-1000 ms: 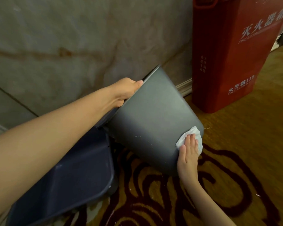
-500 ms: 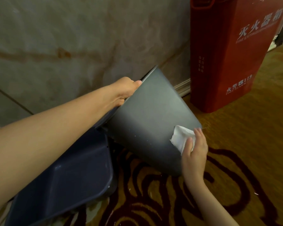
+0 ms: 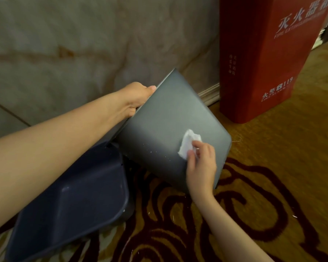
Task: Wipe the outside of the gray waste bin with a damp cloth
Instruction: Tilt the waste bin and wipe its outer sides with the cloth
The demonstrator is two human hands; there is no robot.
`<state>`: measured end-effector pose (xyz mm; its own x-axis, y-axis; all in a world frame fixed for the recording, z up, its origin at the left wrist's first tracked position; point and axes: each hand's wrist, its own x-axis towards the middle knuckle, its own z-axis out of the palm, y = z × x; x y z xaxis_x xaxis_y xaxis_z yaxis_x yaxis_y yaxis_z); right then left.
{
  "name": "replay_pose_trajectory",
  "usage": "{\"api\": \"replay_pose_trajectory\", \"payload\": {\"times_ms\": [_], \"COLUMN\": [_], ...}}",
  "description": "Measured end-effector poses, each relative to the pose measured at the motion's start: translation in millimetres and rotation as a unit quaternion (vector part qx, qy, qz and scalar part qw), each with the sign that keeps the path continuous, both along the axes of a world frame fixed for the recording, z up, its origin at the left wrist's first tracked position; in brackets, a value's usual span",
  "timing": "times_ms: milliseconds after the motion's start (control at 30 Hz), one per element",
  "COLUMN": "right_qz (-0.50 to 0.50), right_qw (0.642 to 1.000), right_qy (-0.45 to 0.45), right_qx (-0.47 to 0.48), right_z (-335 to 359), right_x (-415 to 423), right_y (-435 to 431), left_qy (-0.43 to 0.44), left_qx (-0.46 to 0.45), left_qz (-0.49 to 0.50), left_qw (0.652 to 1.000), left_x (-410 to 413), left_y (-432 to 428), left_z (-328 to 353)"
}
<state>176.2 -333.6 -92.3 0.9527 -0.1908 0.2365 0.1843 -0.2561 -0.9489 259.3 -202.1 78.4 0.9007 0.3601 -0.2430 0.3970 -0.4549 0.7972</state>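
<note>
At frame centre: gray waste bin (image 3: pixel 169 118), tilted, base toward 4 o'clock, rim toward 10 o'clock. Pressed on lower side wall: crumpled white cloth (image 3: pixel 187 143), pinched in curled fingers of right hand (image 3: pixel 202 163). Gripping bin rim at 10 o'clock: left hand (image 3: pixel 138 96), closed over edge, thumb on outer wall. Lying at 8 o'clock: dark blue lid (image 3: pixel 70 201). Beneath: patterned carpet (image 3: pixel 254 186). Standing at 1 o'clock: red fire extinguisher box (image 3: pixel 263 63), against marble wall (image 3: pixel 83 44).
</note>
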Motion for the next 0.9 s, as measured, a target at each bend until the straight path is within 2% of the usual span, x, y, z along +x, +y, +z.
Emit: {"api": "replay_pose_trajectory", "payload": {"times_ms": [200, 333, 433, 500, 633, 800, 833, 900], "right_qz": [0.149, 0.122, 0.107, 0.073, -0.028, -0.118, -0.124, -0.098], "right_qw": [0.975, 0.969, 0.965, 0.975, 0.995, 0.981, 0.979, 0.989], "right_qy": [-0.160, -0.214, -0.232, -0.200, -0.072, 0.138, 0.149, 0.098], "right_qx": [0.025, -0.029, -0.062, -0.063, -0.066, -0.071, -0.066, -0.048], "right_z": [61.6, 78.1, 62.9, 36.3, -26.8, -55.9, -51.9, -31.1], "right_x": [-25.4, -20.3, -13.9, -10.8, -7.9, 23.0, 27.2, 30.3], "right_y": [56.3, 64.5, 47.9, 26.4, -28.7, -72.6, -73.7, -64.1], "left_qy": [0.001, -0.002, -0.008, -0.003, -0.012, -0.012, -0.013, -0.014], "left_qx": [0.024, 0.063, 0.025, 0.014, 0.027, 0.040, 0.040, 0.033], "left_qz": [-0.005, 0.009, 0.026, 0.037, 0.065, 0.067, 0.069, 0.070], "left_qw": [1.000, 0.998, 0.999, 0.999, 0.997, 0.997, 0.997, 0.997], "left_x": [-2.4, 3.3, 9.0, 9.5, 8.5, 7.1, 6.1, 5.7], "left_y": [-10.7, -25.4, -33.2, -31.1, -14.1, -5.7, -5.0, -4.4], "left_z": [4.4, 9.1, 8.5, 6.9, 1.3, -4.4, -4.3, -3.6]}}
